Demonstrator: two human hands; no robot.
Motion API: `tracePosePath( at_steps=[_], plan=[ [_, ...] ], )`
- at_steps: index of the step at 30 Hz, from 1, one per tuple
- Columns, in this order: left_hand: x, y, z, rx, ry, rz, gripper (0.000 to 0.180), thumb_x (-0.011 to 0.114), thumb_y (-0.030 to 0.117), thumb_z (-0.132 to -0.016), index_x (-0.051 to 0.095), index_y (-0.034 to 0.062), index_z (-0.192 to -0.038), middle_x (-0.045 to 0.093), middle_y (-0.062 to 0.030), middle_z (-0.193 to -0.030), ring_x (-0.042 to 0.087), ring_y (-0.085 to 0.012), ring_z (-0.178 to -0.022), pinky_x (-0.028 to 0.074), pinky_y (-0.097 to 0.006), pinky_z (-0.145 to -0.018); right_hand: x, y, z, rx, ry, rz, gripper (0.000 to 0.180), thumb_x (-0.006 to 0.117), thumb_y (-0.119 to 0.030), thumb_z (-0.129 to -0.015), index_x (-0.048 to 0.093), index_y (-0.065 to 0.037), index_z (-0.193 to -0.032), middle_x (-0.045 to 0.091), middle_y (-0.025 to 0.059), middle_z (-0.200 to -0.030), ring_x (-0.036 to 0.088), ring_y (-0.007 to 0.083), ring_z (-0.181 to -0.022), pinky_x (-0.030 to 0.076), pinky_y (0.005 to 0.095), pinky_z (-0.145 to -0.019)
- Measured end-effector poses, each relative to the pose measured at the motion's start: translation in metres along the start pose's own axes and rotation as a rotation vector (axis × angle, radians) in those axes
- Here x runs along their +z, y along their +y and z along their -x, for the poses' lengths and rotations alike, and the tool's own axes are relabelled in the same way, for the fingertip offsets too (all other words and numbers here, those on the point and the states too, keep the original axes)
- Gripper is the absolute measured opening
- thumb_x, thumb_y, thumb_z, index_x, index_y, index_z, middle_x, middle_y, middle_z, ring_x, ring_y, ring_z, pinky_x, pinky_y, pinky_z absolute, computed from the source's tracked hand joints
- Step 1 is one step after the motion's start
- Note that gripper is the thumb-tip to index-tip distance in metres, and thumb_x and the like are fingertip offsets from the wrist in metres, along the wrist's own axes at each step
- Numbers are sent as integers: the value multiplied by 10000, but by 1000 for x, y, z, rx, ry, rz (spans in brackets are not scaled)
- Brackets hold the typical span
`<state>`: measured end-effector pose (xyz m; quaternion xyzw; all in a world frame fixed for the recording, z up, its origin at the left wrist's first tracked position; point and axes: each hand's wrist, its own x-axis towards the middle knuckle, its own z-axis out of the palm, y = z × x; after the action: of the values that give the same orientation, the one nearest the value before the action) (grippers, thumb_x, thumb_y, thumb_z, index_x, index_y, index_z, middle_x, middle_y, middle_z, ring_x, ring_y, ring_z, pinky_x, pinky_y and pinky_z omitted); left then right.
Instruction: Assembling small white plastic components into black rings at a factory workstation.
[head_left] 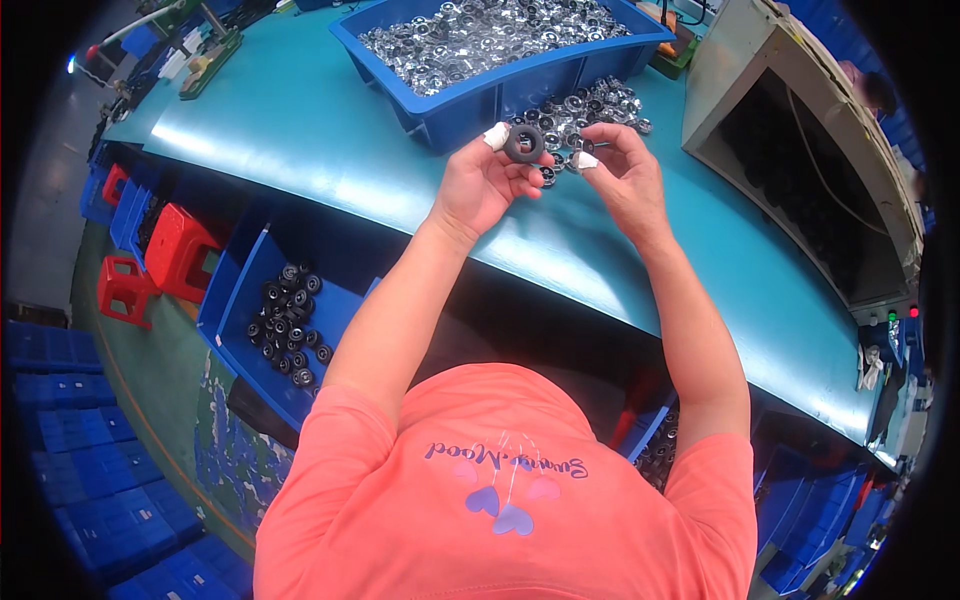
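Note:
My left hand (475, 192) pinches a small black rubber tyre (513, 148) between its taped thumb and fingers, over the front part of the teal table. A little to the right, my right hand (634, 188) has its taped thumb and fingers closed on a small shiny wheel hub (585, 146). Tyre and hub are held apart, at about the same height. Just behind both hands, a heap of loose silver and black wheel hubs (603, 100) lies on the table against a blue bin (475, 120), which is filled with similar hubs (470, 45).
At the right of the table (330, 130) stands a pale box-like cabinet (720, 110) with dark contents. Below the table edge on the left, a blue crate (240, 300) holds several black wheels (290, 320). Red stools (180, 250) and stacked blue crates (90, 430) stand farther left.

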<state>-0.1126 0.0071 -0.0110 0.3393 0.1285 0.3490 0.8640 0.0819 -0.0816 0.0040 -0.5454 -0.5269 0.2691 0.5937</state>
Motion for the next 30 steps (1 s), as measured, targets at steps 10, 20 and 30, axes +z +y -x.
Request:
tracePosePath(
  at_steps=[10,20,30],
  plan=[
    [-4,-4,-3,37,-18,1,323,483,260,-996,599,-16,-1119,680,-231,-1025,694,-253,-823,603,-372,-733,2,0,2,-17,-35,-36,300,712,-40,-817,643,-33,-1108,590,48,-1127,666,129,-944,536,278,-838],
    [0,-1,-2,60,-60,93,396,458,171,-967,521,-24,-1305,646,-277,-1095,695,-313,-879,602,-425,-834,2,2,2,-26,-30,-19,299,717,-42,-809,645,-32,-1099,604,48,-1104,661,122,-923,538,275,-833],
    [-1,-1,-4,61,-45,87,392,456,190,-965,541,-30,-1279,653,-273,-1078,698,-311,-847,610,-425,-796,2,1,2,-40,-28,-10,292,714,-43,-808,645,-33,-1092,608,50,-1104,664,131,-920,541,281,-836]
  ],
)
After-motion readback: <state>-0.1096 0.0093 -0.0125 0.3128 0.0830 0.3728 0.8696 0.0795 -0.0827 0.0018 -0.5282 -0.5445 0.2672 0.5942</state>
